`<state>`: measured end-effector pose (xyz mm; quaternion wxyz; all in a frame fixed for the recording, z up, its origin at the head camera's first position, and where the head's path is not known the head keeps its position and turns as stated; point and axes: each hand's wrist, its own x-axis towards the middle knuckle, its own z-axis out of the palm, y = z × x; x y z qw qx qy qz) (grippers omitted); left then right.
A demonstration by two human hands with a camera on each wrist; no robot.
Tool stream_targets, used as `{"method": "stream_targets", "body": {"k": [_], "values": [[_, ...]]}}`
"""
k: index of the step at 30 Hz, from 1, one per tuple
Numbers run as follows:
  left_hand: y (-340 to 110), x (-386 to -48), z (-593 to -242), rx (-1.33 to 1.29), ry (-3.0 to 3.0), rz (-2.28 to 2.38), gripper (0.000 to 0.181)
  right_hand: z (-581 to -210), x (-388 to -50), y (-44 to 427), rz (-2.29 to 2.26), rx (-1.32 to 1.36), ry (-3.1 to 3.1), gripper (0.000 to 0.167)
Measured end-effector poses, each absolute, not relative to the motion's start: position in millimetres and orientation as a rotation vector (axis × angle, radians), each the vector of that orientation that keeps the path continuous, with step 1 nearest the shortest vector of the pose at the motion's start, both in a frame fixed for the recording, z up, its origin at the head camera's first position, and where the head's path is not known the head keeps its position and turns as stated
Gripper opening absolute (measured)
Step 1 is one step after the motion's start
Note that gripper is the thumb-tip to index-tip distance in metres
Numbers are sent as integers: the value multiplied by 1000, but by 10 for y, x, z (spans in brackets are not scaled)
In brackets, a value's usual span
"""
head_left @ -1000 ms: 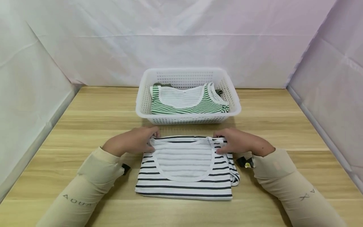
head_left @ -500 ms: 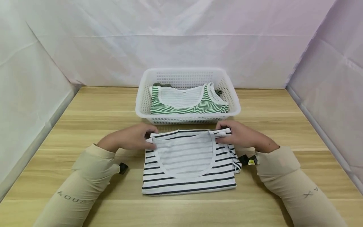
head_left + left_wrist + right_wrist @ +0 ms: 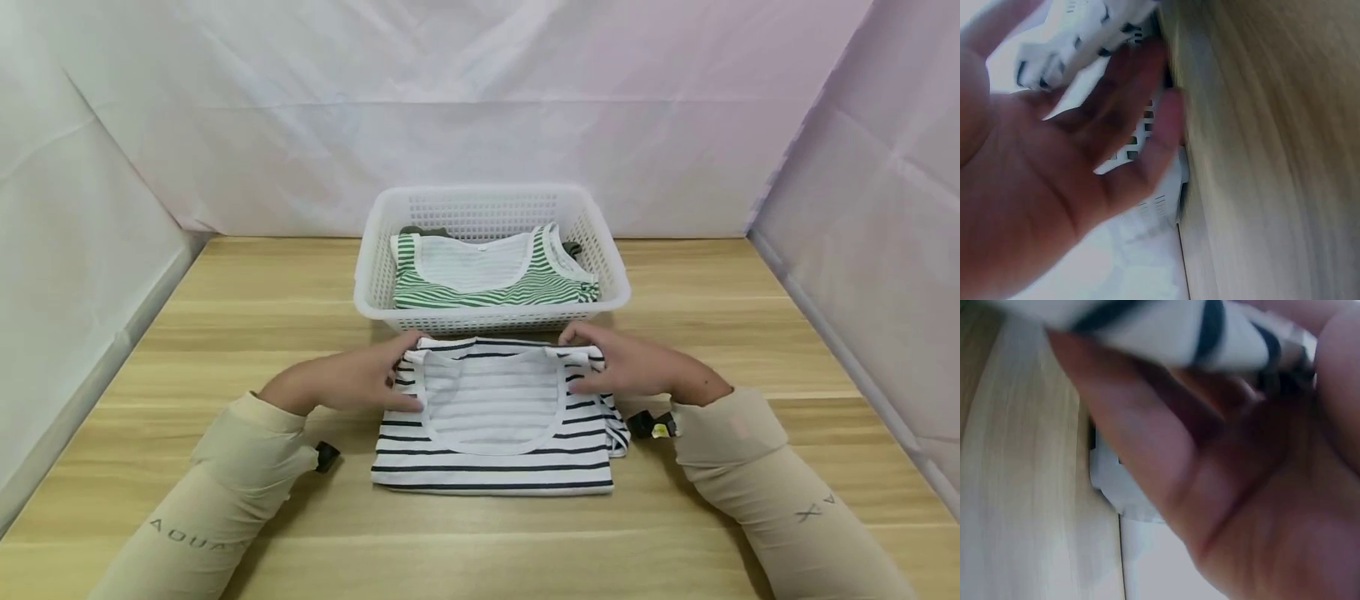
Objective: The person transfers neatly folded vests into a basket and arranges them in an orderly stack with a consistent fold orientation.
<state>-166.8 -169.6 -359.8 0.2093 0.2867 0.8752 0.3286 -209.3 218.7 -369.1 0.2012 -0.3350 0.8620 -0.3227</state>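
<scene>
A folded black-and-white striped tank top [image 3: 495, 471] lies on the table in the head view, its scooped neckline facing up and its far edge slightly raised. My left hand [image 3: 360, 375] holds the far left corner, thumb over the front and fingers behind. At the far right corner, my right hand [image 3: 637, 362] grips the cloth in the same way. In the left wrist view, the striped edge [image 3: 1085, 44] passes between thumb and fingers. Striped cloth [image 3: 1166, 325] lies across my fingers in the right wrist view, where the fingertips are partly hidden.
Just beyond the tank top stands a white perforated basket [image 3: 491, 317]. It holds a folded green-and-white striped top [image 3: 480, 296] with dark cloth [image 3: 572, 248] partly showing beneath. White sheeting [image 3: 465, 150] encloses the wooden table [image 3: 480, 550] at the back and sides.
The tank top has shifted away from me, towards the basket, with both hands. Its far edge has come up, and my left thumb now reaches further over the cloth.
</scene>
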Motion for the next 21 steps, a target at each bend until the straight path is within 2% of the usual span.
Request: {"method": "stream_targets", "body": {"k": [3, 10, 13, 21], "values": [[-1679, -1654, -3600, 785, 2387, 847, 87, -3688, -2089, 2194, -798, -973, 2358, 56], [-1664, -1662, -3571, 836, 2348, 886, 88, -3554, -1982, 2194, -785, -1034, 2298, 53], [-1683, -1650, -3551, 869, 2274, 954, 83, -3423, -1873, 2202, -811, -1078, 2305, 52], [-1761, -1575, -3393, 948, 2165, 1122, 48, -3216, -1783, 2239, -1060, -1198, 2439, 48]]}}
